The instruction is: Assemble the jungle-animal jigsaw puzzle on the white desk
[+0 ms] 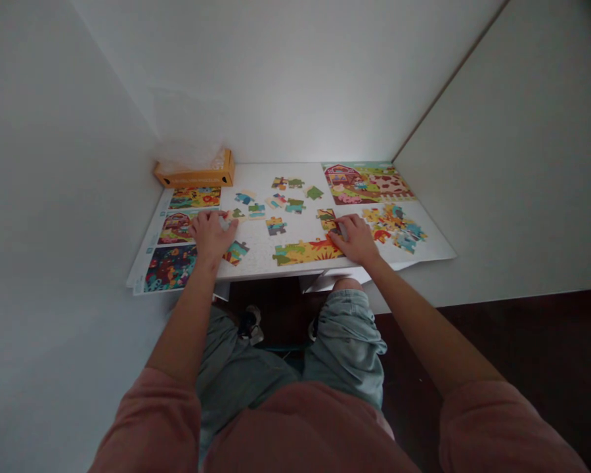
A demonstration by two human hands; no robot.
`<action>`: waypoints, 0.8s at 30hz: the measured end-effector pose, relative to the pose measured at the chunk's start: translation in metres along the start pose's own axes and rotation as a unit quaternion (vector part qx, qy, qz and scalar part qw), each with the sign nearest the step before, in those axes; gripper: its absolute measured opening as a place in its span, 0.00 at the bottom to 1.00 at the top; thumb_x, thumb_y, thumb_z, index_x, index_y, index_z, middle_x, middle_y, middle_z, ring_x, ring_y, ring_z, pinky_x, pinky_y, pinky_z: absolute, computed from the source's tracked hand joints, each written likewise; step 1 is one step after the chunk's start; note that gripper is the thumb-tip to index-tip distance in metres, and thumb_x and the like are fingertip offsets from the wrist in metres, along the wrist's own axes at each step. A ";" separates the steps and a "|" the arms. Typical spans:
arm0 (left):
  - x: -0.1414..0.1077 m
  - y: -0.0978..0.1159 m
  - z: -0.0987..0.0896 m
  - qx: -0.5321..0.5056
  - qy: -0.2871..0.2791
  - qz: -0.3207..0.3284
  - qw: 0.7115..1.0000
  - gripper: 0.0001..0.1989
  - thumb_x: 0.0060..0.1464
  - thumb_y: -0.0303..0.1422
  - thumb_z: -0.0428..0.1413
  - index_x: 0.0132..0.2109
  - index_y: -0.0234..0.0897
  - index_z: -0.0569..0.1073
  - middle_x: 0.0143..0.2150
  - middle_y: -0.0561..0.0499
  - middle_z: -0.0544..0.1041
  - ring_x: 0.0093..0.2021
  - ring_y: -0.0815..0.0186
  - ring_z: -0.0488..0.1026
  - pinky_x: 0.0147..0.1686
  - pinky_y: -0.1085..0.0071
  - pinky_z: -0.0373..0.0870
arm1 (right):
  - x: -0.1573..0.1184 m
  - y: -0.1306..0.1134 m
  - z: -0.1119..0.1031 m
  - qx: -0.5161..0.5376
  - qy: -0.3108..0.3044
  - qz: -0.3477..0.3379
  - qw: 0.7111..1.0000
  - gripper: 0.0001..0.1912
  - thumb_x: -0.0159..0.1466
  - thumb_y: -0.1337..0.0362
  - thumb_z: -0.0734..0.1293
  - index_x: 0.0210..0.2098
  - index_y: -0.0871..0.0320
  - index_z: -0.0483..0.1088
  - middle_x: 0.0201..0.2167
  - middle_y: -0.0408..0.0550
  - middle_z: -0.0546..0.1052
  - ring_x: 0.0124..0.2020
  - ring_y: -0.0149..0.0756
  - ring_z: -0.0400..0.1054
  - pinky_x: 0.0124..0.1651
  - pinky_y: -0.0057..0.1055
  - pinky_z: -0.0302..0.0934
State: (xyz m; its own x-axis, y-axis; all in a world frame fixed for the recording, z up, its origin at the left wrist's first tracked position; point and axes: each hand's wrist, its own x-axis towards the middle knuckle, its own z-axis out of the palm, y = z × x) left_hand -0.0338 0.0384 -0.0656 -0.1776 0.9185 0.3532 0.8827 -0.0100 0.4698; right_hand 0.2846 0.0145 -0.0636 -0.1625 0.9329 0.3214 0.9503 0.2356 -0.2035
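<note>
Jigsaw pieces lie on a white tabletop [256, 259]. My right hand [355, 240] rests on the right end of a joined puzzle strip [300, 252], its fingers bent round its corner, where pieces rise to an upright section [326, 219]. My left hand [213, 234] is over the small farm picture [175, 228] and the table beside it, thumb and fingers apart; whether a piece is under them is hidden. Just below its fingertips lies a loose blue-green piece [236, 252]. Several loose pieces, among them a green one [314, 192], are spread between my hands.
An orange box [194, 178] with clear plastic wrap stands at the back left. Picture sheets [170, 268] line the left side. A large farm picture [367, 184] lies at the back right, above a pile of pieces [398, 226]. Walls enclose the table.
</note>
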 end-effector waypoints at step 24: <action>-0.002 0.038 -0.023 -0.099 0.069 0.175 0.977 0.17 0.42 0.37 0.49 0.43 0.46 0.61 0.41 0.49 0.61 0.45 0.54 0.53 0.45 0.58 0.43 | -0.001 0.006 0.004 -0.021 -0.001 -0.013 1.000 0.19 0.55 0.53 0.49 0.46 0.47 0.53 0.43 0.46 0.58 0.42 0.42 0.52 0.43 0.39 0.46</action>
State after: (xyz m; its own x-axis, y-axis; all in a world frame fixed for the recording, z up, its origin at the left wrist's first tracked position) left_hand -0.0099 0.0268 -0.0296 0.0522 0.7835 0.6192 0.8006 -0.4034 0.4430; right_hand 0.2897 0.0160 -0.0690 -0.1881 0.9272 0.3239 0.9559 0.2485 -0.1563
